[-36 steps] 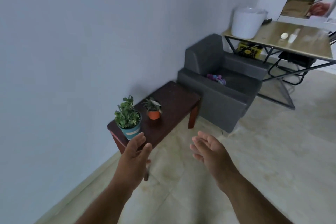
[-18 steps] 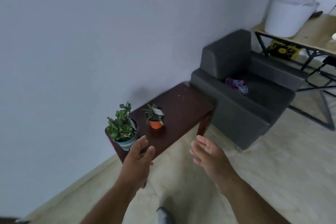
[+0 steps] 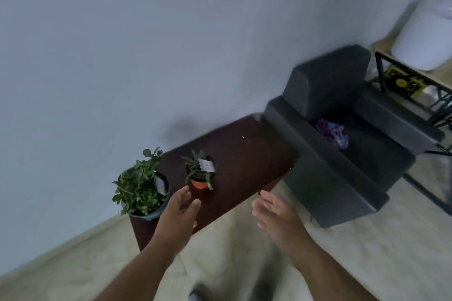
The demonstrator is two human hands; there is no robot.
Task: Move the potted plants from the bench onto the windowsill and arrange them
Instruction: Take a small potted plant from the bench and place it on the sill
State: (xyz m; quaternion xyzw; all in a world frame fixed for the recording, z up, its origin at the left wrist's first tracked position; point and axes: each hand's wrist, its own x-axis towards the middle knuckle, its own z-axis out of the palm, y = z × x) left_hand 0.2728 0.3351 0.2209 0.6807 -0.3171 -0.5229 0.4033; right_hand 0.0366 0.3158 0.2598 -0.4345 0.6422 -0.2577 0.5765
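Two potted plants on the dark wooden bench [image 3: 244,161] against the wall: bushy plant in the blue pot [image 3: 140,190] at the near end, just beside the edge, and small plant in the orange pot [image 3: 200,173] a little further along, each with a white tag stuck in the soil. Left hand [image 3: 178,212] over the near end of the bench, between the two pots, fingers straight and slightly spread, holding nothing. Right hand [image 3: 276,210] off the front edge above the floor, palm turned inward, fingers relaxed, empty too. No windowsill in view. Probably a reach for the first lift. Best to grip low around the pot wall, never by stems or tag; keep upright to save the soil; mind the blue pot near the edge, likely top-heavy under that foliage.
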